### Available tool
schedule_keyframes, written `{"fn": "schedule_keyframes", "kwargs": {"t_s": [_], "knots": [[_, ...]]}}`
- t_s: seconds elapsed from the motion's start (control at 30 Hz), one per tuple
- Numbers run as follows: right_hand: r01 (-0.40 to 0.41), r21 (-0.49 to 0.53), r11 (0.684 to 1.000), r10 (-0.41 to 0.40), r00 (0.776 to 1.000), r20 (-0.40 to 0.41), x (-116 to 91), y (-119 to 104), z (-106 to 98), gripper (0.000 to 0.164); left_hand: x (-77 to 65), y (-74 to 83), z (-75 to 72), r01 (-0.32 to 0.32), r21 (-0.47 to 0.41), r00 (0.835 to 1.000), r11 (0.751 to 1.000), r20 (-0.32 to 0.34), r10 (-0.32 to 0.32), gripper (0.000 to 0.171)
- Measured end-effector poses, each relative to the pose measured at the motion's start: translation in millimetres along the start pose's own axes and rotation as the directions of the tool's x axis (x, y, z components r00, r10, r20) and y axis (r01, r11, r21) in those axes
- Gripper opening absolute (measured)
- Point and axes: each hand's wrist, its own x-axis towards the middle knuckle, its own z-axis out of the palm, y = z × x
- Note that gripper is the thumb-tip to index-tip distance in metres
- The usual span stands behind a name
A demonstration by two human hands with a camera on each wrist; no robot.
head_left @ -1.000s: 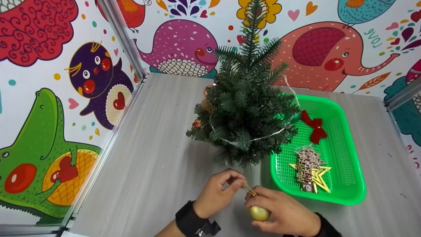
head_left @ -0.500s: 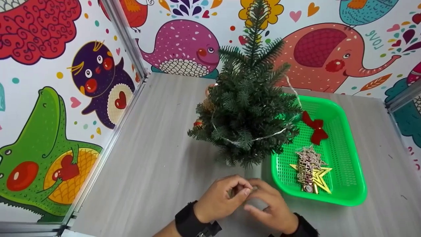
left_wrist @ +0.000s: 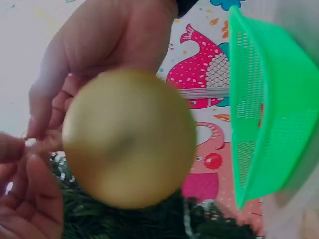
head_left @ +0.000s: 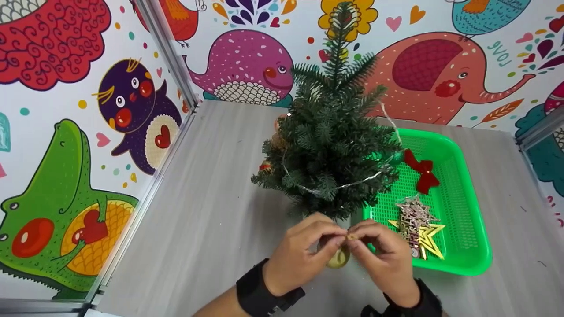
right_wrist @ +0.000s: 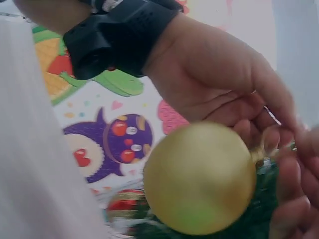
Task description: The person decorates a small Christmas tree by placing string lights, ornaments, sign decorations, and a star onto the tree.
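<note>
In the head view a gold Christmas bauble point(head_left: 338, 259) hangs below my two hands, low in front of the small green Christmas tree point(head_left: 328, 149). My left hand point(head_left: 299, 255) pinches the bauble's thin hanging cord between thumb and fingertips. From the other side my right hand point(head_left: 390, 259) pinches the cord too, and the fingertips of both hands nearly meet. The wrist views show the round bauble large and close, with its cap point(right_wrist: 257, 155) turned toward the fingertips. A silvery garland point(head_left: 352, 185) winds around the tree.
Right of the tree stands a green plastic basket point(head_left: 478, 237) holding a red bow point(head_left: 425, 174), a gold star point(head_left: 434, 240) and glittery pink ornaments point(head_left: 414, 215). A red-and-gold bauble point(right_wrist: 124, 206) hangs on the tree's left side. Cartoon-printed panels point(head_left: 246, 61) enclose the table.
The right hand has let go of the bauble's body and now pinches its cord beside the left hand. Both hands have risen slightly toward the tree, and the bauble hangs beneath them.
</note>
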Motion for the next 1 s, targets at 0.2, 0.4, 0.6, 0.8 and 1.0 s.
{"fn": "schedule_keyframes", "kwargs": {"t_s": [0.2, 0.4, 0.6, 0.8, 1.0], "knots": [[-0.009, -0.226, 0.974, -0.024, 0.989, -0.144, 19, -1, -7, 0.013, 20.4, -0.5, -0.5, -0.142, 0.335, 0.970, 0.931, -0.142, 0.199, 0.014], [0.000, -0.569, 0.822, -0.087, 0.988, -0.126, 27, 7, -11, 0.011, 22.5, -3.1, 2.4, -0.156, 0.725, 0.964, 0.671, -0.038, 0.265, 0.015], [0.098, -0.679, 0.728, -0.159, 0.987, -0.028, 28, 17, -9, 0.016, 21.2, -6.0, 6.9, -0.106, 0.842, 0.978, 0.529, -0.009, 0.210, 0.020], [0.145, -0.691, 0.708, -0.176, 0.984, 0.026, 19, 15, -5, 0.020, 13.0, -10.1, 8.1, -0.111, 0.845, 0.972, 0.524, -0.017, 0.232, 0.024], [0.170, -0.652, 0.739, -0.199, 0.979, 0.030, 4, 20, -4, 0.016, 4.1, -14.0, 8.4, -0.161, 0.817, 0.959, 0.554, -0.004, 0.284, 0.027]]}}
